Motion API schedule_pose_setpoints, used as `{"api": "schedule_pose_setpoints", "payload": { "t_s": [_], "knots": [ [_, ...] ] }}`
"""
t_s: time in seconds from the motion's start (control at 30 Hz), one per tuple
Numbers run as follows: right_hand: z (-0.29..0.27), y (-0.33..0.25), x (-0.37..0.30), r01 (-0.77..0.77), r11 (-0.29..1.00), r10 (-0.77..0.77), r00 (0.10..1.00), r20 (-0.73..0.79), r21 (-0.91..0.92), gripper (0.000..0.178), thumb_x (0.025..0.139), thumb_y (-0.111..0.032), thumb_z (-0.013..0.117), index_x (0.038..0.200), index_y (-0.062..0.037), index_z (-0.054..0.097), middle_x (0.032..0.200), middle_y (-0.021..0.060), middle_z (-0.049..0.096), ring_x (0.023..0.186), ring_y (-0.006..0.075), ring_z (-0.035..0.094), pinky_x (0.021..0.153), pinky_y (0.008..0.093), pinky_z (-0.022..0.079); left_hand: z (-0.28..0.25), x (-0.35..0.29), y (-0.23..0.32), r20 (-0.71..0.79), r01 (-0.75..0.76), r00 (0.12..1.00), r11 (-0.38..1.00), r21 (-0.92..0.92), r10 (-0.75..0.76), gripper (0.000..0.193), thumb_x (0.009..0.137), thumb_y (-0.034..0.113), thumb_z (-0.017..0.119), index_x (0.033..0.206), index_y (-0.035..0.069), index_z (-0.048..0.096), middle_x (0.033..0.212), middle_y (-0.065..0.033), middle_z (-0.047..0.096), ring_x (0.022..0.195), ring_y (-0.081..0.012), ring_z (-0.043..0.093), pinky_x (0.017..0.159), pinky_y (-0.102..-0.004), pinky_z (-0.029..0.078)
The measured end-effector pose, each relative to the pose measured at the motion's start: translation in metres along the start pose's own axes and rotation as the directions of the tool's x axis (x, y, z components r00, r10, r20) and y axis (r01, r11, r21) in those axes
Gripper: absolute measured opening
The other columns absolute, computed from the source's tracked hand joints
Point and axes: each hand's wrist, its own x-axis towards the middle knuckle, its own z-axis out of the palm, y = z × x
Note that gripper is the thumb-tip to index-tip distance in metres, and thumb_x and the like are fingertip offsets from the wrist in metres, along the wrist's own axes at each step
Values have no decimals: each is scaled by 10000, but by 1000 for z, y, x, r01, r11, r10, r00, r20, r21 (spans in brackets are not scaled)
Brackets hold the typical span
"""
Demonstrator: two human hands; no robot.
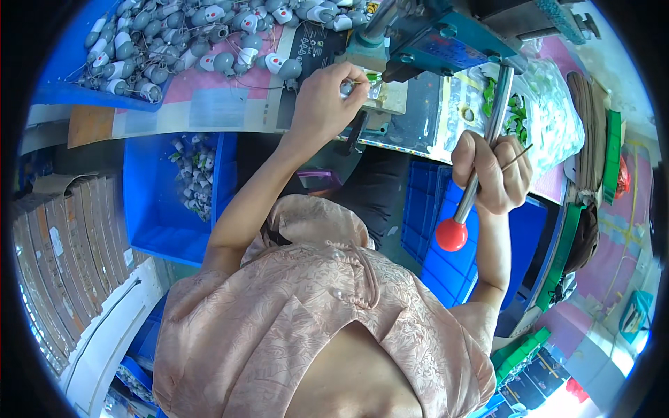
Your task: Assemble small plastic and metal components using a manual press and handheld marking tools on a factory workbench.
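One small part [346, 88], kind unclear, pinched in left hand [322, 101] by press [435, 52], front edge of bench [421, 111] | right hand [491, 173] wraps lever [497, 104], hands apart | early pull could nip left fingertips [362, 88]

The slim, round, shiny metal lever [496, 108] slants down to the left through my right hand [493, 171], its glossy red ball knob [451, 235] hanging below. A thin brownish stick [517, 157] pokes out beyond my fingers. A small, greyish, rounded piece [346, 87] sits, partly hidden, within my left hand [329, 96].
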Motion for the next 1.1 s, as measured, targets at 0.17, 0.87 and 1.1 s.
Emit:
{"api": "schedule_pose_setpoints", "payload": {
  "t_s": [0.17, 0.87, 1.1],
  "knots": [
    [1, -7, 3, -142, 989, 144, 988, -52, 39, 64, 804, -13, 745, 756, -32, 707, 572, -5, 423, 448, 153, 442, 413, 294, 344, -10, 6, 7, 4, -14, 1000, 997, -70, 14, 143, 908, 128, 737, 988, 15, 699, 967, -111, 739, 868, -216, 710, 790, -332, 544],
    [25, -23, -4, -308, 928, 366, 851, -377, 208, 124, 829, -34, 705, 706, -42, 697, 557, 7, 451, 446, 159, 461, 417, 291, 340, -14, 5, 6, 53, -3, 999, 998, -67, 7, 127, 906, 133, 739, 953, 16, 722, 912, -68, 679, 815, -155, 675, 653, -303, 533],
    [30, -31, -8, -381, 904, 428, 793, -433, 195, 139, 858, -53, 690, 720, -63, 704, 576, 17, 505, 471, 175, 484, 452, 300, 383, -15, 4, 7, 80, -36, 996, 999, -28, 38, 112, 891, 111, 759, 948, 24, 717, 848, -58, 657, 778, -146, 637, 699, -299, 488]
  ]
}}
